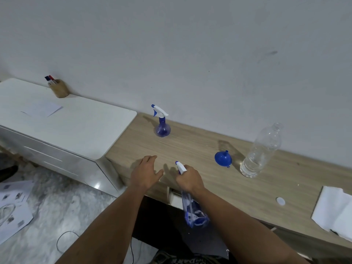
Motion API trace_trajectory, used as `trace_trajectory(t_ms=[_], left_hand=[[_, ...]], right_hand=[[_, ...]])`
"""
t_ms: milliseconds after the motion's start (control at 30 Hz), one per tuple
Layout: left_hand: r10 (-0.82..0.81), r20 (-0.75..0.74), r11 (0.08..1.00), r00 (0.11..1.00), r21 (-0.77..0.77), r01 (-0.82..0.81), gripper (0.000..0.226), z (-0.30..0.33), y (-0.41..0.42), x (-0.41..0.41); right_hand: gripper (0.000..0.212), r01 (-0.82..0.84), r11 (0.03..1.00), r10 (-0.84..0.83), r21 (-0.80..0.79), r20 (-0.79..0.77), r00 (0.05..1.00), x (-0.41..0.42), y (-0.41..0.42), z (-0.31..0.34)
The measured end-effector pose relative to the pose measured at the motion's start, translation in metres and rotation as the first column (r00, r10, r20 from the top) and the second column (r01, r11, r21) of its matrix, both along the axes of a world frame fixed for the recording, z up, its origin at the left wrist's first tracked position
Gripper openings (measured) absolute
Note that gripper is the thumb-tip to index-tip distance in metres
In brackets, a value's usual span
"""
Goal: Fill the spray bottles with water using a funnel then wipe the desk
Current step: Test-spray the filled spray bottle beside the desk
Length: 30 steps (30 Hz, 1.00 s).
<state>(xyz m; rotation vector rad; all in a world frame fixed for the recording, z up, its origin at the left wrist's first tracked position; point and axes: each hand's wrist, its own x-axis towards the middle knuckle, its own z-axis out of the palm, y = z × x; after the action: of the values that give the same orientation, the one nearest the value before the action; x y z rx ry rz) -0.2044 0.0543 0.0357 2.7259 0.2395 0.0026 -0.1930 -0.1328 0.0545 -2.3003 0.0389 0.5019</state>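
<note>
Right hand [189, 180] has its grip wrapped round the neck of a blue spray bottle [193, 210], which hangs tilted off the near edge of the bench [200, 147]. Left hand [145, 173] hovers with fingers spread, holding nothing. Beyond the held bottle, near the wall, a second spray bottle [162, 122] stands upright. Right of the held bottle lie a blue funnel [222, 159] and, further right, a clear water bottle [261, 151].

Left hand [146, 173] flat, fingers relaxed and spread; right hand [189, 179] just beside it, fist-curled, gripping.
</note>
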Motion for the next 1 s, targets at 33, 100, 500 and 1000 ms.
trace_trajectory(t_ms=[33, 100, 500, 1000], left_hand=[[-0.004, 0.001, 1.000, 1.000, -0.002, 0.004, 0.069, -0.001, 0.001, 0.001], [-0.012, 0.002, 1.000, 1.000, -0.007, 0.012, 0.069, -0.002, 0.003, 0.003], [-0.045, 0.002, 0.999, 0.999, -0.002, 0.045, 0.070, -0.013, 0.018, 0.017], [-0.065, -0.004, 0.998, 0.998, -0.009, 0.065, 0.068, -0.015, 0.036, 0.025]], right_hand=[[0.007, -0.018, 1.000, 0.018, -0.009, -0.008, 1.000, 0.001, 0.000, 0.001], [0.007, -0.006, 1.000, 0.005, -0.016, -0.043, 0.999, 0.003, 0.002, 0.001], [0.009, 0.030, 0.999, -0.030, 0.035, 0.003, 1.000, 0.013, 0.011, -0.008], [0.022, 0.086, 0.975, -0.099, 0.203, 0.051, 0.994, 0.012, 0.020, -0.018]])
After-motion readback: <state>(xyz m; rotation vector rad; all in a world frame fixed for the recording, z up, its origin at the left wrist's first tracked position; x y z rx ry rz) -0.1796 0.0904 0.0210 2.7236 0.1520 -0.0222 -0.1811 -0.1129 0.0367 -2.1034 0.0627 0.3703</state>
